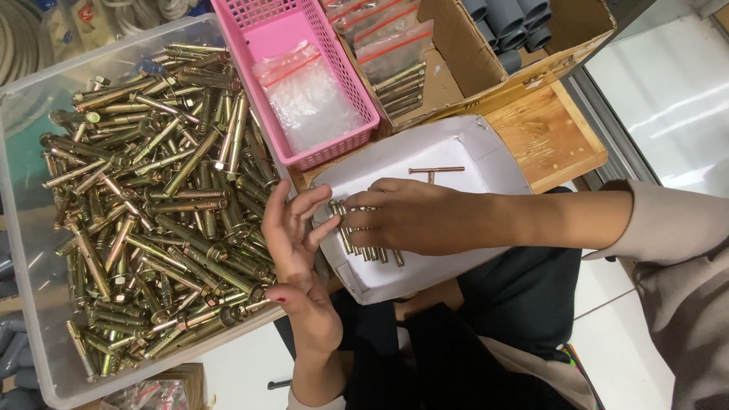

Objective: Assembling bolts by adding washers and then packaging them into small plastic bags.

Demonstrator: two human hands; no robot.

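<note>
Right hand [414, 216]: flat on bolts [364, 250], grip apart | left hand [292, 228]: empty, fingers spread | white tray [456, 152]: levelled row best, ends squared.

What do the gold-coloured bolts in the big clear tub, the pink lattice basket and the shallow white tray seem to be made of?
The gold-coloured bolts look like plated steel, given their shiny yellowish glint. The big clear tub seems to be translucent plastic. The pink lattice basket looks like moulded plastic, going by its even grid. The shallow white tray appears to be folded cardboard, matt with creased corners.
</note>
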